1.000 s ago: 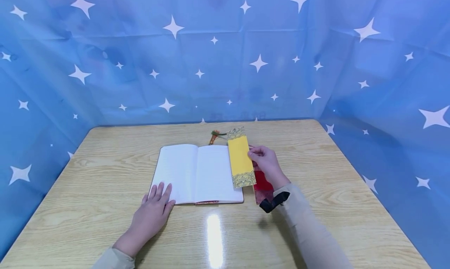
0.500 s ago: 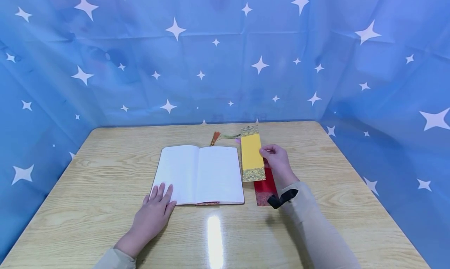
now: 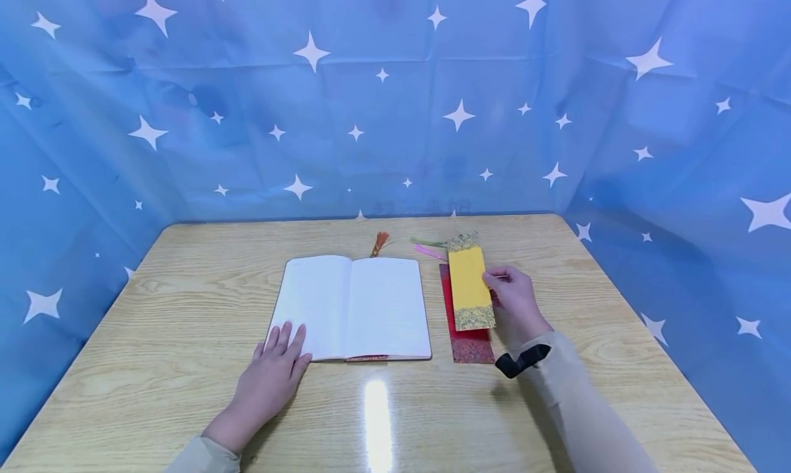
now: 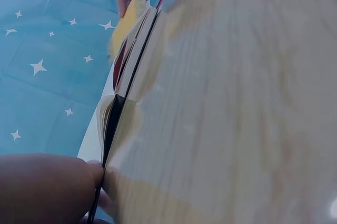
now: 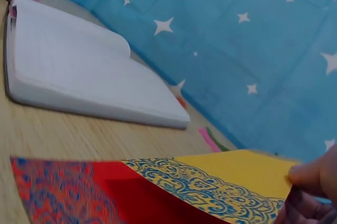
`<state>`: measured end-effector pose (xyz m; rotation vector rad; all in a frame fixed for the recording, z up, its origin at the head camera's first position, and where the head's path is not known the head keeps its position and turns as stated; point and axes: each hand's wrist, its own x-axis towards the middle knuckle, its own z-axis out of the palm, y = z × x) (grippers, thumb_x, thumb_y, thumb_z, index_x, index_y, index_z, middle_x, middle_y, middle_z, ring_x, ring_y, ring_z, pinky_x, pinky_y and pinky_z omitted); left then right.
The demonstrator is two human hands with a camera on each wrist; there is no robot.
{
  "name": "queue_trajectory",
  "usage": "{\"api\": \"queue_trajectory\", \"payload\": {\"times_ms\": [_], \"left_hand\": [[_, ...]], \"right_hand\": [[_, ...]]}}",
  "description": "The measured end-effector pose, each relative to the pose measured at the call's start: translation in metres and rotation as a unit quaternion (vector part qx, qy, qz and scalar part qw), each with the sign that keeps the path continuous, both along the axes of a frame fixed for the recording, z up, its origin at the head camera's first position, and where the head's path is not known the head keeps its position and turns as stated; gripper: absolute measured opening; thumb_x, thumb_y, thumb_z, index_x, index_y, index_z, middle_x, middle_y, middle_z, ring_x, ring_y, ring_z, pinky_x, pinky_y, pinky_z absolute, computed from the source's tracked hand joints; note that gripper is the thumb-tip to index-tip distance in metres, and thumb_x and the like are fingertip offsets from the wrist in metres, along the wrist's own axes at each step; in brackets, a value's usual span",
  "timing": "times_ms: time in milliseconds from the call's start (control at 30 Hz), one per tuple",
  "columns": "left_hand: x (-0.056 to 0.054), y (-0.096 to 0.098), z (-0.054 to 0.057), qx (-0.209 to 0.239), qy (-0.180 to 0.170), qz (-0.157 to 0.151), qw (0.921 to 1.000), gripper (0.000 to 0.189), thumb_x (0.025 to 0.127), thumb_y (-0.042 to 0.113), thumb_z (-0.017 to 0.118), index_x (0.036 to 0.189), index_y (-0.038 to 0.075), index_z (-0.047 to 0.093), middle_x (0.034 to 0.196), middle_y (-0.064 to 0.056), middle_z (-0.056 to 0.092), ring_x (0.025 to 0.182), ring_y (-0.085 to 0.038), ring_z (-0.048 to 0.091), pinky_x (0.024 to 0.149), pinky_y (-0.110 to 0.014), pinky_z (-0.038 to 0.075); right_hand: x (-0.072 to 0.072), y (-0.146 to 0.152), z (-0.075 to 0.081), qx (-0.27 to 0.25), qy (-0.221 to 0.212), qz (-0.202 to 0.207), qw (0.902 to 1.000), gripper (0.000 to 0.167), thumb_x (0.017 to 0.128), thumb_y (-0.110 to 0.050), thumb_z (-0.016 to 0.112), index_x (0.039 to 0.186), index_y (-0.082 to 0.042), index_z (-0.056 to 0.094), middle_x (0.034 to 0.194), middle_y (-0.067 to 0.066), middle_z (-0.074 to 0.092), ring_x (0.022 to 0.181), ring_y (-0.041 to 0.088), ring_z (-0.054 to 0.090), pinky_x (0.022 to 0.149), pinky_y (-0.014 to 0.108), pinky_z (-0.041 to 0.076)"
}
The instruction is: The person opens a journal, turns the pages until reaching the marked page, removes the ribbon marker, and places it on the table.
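Observation:
My right hand (image 3: 518, 300) pinches the right edge of a yellow bookmark (image 3: 467, 281) with patterned ends. It is held over a red bookmark (image 3: 473, 349) on the table, covering much of it; in the right wrist view the yellow card (image 5: 247, 168) stands tilted, its shadow on the red one (image 5: 131, 187). To the left lies an open notebook (image 3: 386, 308) with white pages. On its lower left corner rests my left hand (image 3: 267, 380), fingers extended. In the left wrist view the thumb side of that hand (image 4: 47, 188) is at the notebook's edge.
An orange tassel (image 3: 380, 242) sticks out past the notebook's top edge. Pink (image 3: 430, 252) and green (image 3: 428, 241) tassels lie above the bookmarks. A red patterned strip (image 3: 367, 358) shows under the notebook's lower pages. Starry blue cloth (image 3: 383, 136) borders the wooden table (image 3: 204, 287).
My right hand has carried the yellow bookmark rightward, from over the notebook's right page to over the red bookmark. The left hand stays on the notebook.

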<state>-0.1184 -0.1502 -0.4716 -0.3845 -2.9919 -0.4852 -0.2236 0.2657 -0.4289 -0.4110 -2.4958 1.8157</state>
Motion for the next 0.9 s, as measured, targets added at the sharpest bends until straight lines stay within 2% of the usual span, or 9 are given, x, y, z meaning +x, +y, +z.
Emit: {"api": "queue_trajectory", "payload": {"times_ms": [233, 500, 900], "left_hand": [[0.000, 0.000, -0.001, -0.002, 0.005, -0.001, 1.0000, 0.052, 0.097, 0.033, 0.048, 0.140, 0.005, 0.041, 0.142, -0.023, 0.035, 0.132, -0.041, 0.027, 0.101, -0.062, 0.025], [-0.001, -0.001, -0.003, -0.004, 0.001, -0.001, 1.0000, 0.053, 0.097, 0.034, 0.047, 0.141, 0.005, 0.040, 0.143, -0.023, 0.033, 0.133, -0.040, 0.026, 0.101, -0.062, 0.024], [-0.001, 0.000, -0.001, -0.011, 0.004, 0.000, 0.9999, 0.053, 0.096, 0.035, 0.049, 0.140, 0.005, 0.041, 0.142, -0.023, 0.034, 0.132, -0.040, 0.027, 0.101, -0.061, 0.026]], "right_hand": [[0.005, 0.019, -0.009, 0.026, -0.004, -0.012, 0.9996, 0.033, 0.093, -0.020, 0.058, 0.113, 0.006, 0.055, 0.091, 0.006, 0.057, 0.074, 0.009, 0.053, 0.064, 0.024, 0.049], [0.011, 0.031, -0.007, 0.035, -0.001, -0.020, 0.9992, 0.033, 0.093, -0.019, 0.058, 0.114, 0.006, 0.055, 0.090, 0.003, 0.056, 0.073, 0.008, 0.052, 0.061, 0.021, 0.047], [0.019, 0.050, -0.008, 0.075, -0.035, -0.002, 0.9966, 0.034, 0.095, -0.019, 0.053, 0.116, 0.008, 0.053, 0.099, 0.011, 0.054, 0.076, 0.011, 0.052, 0.062, 0.021, 0.047]]}}
